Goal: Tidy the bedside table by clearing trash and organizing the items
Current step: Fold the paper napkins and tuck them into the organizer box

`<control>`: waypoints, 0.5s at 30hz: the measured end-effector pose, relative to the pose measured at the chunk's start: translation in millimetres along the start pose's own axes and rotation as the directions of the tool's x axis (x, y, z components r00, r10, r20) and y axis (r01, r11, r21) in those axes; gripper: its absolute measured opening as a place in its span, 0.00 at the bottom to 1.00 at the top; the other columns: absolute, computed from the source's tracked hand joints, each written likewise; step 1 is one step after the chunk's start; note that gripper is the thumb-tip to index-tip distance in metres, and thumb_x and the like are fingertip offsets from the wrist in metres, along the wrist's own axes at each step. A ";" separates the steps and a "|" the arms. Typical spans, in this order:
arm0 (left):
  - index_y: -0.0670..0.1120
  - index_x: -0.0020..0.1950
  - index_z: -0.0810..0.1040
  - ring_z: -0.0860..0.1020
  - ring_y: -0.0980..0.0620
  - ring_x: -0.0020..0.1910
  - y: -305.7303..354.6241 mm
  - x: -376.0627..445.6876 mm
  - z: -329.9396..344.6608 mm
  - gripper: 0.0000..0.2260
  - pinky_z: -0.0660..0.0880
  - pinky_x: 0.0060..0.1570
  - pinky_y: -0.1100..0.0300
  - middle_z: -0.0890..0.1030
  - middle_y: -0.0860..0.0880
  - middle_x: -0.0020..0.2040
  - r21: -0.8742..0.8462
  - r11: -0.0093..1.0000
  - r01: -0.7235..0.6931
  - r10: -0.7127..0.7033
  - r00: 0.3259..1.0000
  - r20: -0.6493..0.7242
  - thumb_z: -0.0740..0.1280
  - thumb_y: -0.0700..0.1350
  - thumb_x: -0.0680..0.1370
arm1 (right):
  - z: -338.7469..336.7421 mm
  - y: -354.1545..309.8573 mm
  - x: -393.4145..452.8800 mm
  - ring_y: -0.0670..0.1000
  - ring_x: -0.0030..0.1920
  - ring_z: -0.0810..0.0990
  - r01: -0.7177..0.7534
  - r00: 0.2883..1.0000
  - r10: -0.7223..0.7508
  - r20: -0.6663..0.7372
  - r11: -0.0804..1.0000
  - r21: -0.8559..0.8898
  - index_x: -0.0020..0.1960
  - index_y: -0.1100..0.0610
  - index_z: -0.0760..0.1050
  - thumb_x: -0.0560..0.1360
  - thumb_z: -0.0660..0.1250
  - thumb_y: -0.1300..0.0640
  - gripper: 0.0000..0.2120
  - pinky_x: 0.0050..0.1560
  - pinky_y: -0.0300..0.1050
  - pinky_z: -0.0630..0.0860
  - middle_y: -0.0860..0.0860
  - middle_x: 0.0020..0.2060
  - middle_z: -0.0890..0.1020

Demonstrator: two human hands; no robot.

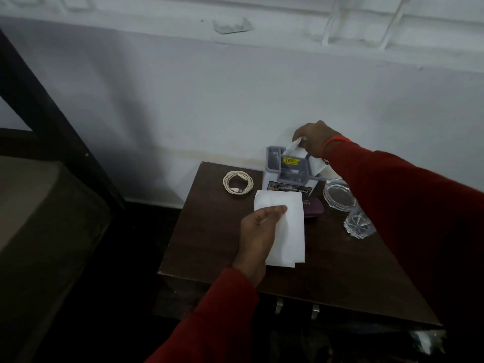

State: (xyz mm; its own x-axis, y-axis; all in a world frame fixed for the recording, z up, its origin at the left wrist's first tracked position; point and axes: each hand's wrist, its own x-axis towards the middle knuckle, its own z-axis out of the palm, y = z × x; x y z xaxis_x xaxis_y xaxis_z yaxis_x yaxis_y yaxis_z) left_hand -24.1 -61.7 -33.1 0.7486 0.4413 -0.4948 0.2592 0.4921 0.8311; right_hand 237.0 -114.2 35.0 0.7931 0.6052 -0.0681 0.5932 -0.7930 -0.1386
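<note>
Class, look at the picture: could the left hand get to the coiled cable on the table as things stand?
Probably yes. The coiled cable lies in the open just beyond the left hand, nothing between them. But that hand holds a white paper, which it should put down first.

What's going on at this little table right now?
A person is sorting tissues at a dark bedside table. The left hand holds a flat white tissue, while the right hand pinches another tissue at the grey organizer. A coiled cable and glassware sit on the tabletop.
</note>
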 end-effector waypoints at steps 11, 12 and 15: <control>0.53 0.44 0.86 0.77 0.64 0.50 2.1 -2.1 -1.4 0.15 0.73 0.38 0.74 0.82 0.66 0.51 0.100 0.979 -0.177 0.164 0.979 0.123 0.65 0.36 0.81 | -27.1 -31.4 -57.6 0.45 0.45 0.79 0.267 0.960 -0.249 -0.132 0.952 0.149 0.61 0.51 0.79 0.76 0.71 0.46 0.16 0.58 0.52 0.76 0.52 0.51 0.83; 0.53 0.42 0.86 0.77 0.66 0.49 1.8 -2.2 -1.0 0.15 0.72 0.38 0.74 0.82 0.68 0.47 0.109 0.973 -0.203 0.187 0.972 0.140 0.65 0.36 0.81 | -27.5 -40.9 -70.7 0.43 0.42 0.79 0.250 0.961 -0.271 0.056 0.937 0.246 0.60 0.50 0.79 0.75 0.70 0.42 0.17 0.56 0.51 0.78 0.50 0.50 0.83; 0.52 0.37 0.83 0.78 0.63 0.49 1.6 -3.1 0.1 0.16 0.72 0.41 0.67 0.83 0.64 0.44 0.137 0.956 -0.259 0.234 0.956 0.179 0.66 0.36 0.80 | -23.9 -52.2 -100.0 0.44 0.41 0.85 0.109 0.821 -0.257 0.510 0.948 0.300 0.60 0.55 0.79 0.75 0.70 0.43 0.21 0.44 0.43 0.82 0.51 0.48 0.85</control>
State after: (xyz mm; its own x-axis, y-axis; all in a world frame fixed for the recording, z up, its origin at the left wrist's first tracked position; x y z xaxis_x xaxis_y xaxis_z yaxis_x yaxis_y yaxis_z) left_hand -26.0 -62.3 -30.3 0.8852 0.4024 -0.2333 0.1373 0.2533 0.9576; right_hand 130.1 -135.0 72.7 0.4285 0.7357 -0.5246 0.6074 -0.6643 -0.4355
